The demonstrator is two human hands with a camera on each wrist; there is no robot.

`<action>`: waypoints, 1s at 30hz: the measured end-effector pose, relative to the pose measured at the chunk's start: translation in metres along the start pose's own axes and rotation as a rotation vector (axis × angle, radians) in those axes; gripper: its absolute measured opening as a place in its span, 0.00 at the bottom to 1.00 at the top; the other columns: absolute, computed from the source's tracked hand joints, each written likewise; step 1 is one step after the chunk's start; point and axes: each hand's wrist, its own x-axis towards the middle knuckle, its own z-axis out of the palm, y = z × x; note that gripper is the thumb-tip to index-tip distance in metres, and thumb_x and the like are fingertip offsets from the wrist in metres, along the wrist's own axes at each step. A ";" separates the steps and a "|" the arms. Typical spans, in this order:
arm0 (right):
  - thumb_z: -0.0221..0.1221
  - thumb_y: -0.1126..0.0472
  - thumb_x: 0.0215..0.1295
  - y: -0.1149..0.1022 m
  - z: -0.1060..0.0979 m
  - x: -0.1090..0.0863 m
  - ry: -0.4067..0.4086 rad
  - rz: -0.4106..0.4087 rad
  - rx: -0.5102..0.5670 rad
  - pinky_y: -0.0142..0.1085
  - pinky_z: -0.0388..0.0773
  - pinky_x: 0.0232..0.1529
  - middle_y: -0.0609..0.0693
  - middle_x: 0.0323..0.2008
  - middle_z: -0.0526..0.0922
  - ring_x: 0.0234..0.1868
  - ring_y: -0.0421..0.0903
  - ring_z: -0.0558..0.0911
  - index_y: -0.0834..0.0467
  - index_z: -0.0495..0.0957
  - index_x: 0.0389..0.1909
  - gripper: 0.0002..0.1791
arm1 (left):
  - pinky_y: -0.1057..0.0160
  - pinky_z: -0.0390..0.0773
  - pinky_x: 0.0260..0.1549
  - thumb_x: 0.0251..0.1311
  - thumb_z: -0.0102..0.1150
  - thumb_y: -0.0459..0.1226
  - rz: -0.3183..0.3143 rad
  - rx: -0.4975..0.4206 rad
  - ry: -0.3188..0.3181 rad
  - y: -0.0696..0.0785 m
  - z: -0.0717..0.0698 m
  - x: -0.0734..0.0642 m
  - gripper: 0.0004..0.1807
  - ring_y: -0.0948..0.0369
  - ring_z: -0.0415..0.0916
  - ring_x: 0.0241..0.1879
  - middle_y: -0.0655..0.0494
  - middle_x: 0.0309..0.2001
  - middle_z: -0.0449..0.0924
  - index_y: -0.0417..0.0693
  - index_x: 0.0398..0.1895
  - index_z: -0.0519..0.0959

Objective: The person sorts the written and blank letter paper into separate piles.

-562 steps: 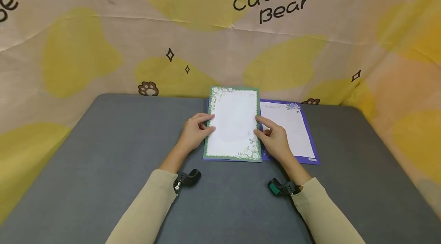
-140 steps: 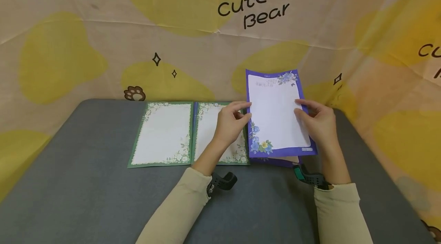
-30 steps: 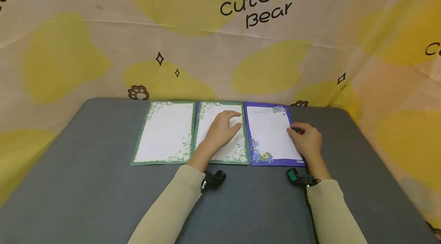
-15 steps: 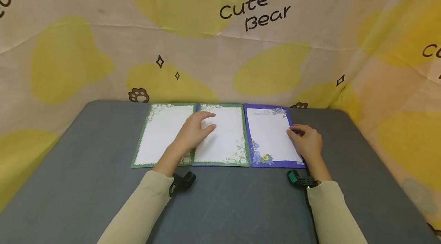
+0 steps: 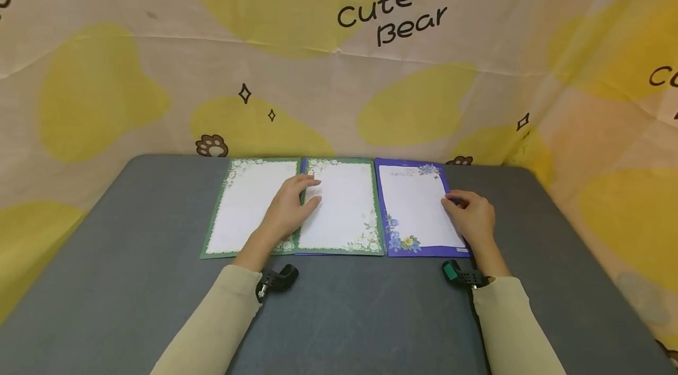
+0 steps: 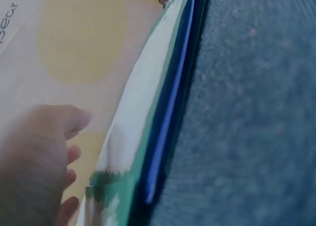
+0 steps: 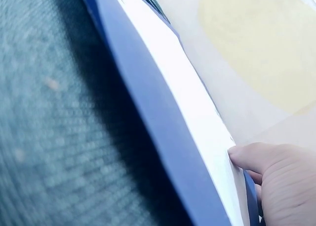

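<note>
Side by side at the back of the table lie two sheets of stationery paper with green floral borders, a left one (image 5: pixel 238 210) and a middle one (image 5: pixel 344 204), and a purple-bordered sheet (image 5: pixel 418 204) on the right. My left hand (image 5: pixel 284 207) hovers across the seam of the green sheets, thumb and fingers apart, holding nothing; it hides part of both. In the left wrist view its thumb (image 6: pixel 74 119) is off the paper. My right hand (image 5: pixel 473 216) pinches the purple sheet's right edge, with the thumb (image 7: pixel 247 156) on the white face in the right wrist view.
The grey table (image 5: pixel 349 316) extends in front and to both sides of the sheets. A purple edge (image 6: pixel 163 147) shows beneath the green paper in the left wrist view. A patterned cloth (image 5: pixel 296 69) hangs right behind the table's far edge.
Earlier both hands held a green sheet, later a raised purple one; that sheet now lies flat. My left hand has moved left over the green sheets, while the right stays at the purple edge.
</note>
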 end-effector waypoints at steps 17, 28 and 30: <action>0.65 0.52 0.67 -0.004 -0.007 0.004 -0.009 0.056 0.064 0.31 0.69 0.28 0.61 0.37 0.87 0.31 0.48 0.76 0.60 0.87 0.49 0.17 | 0.43 0.50 0.79 0.64 0.63 0.55 0.047 0.196 -0.140 -0.008 0.005 0.000 0.38 0.46 0.50 0.80 0.47 0.78 0.62 0.47 0.72 0.71; 0.61 0.46 0.70 -0.039 -0.024 0.004 -0.149 -0.117 0.038 0.41 0.79 0.36 0.65 0.51 0.86 0.46 0.61 0.84 0.59 0.80 0.62 0.27 | 0.42 0.53 0.78 0.63 0.66 0.54 0.056 0.198 -0.127 -0.005 0.007 0.001 0.37 0.45 0.53 0.79 0.46 0.76 0.65 0.46 0.71 0.73; 0.62 0.47 0.69 -0.051 -0.019 0.001 -0.181 -0.185 0.062 0.48 0.82 0.41 0.63 0.54 0.85 0.48 0.60 0.84 0.59 0.80 0.62 0.27 | 0.42 0.53 0.78 0.63 0.66 0.54 0.053 0.198 -0.127 -0.005 0.006 0.001 0.37 0.45 0.53 0.79 0.46 0.76 0.65 0.46 0.71 0.72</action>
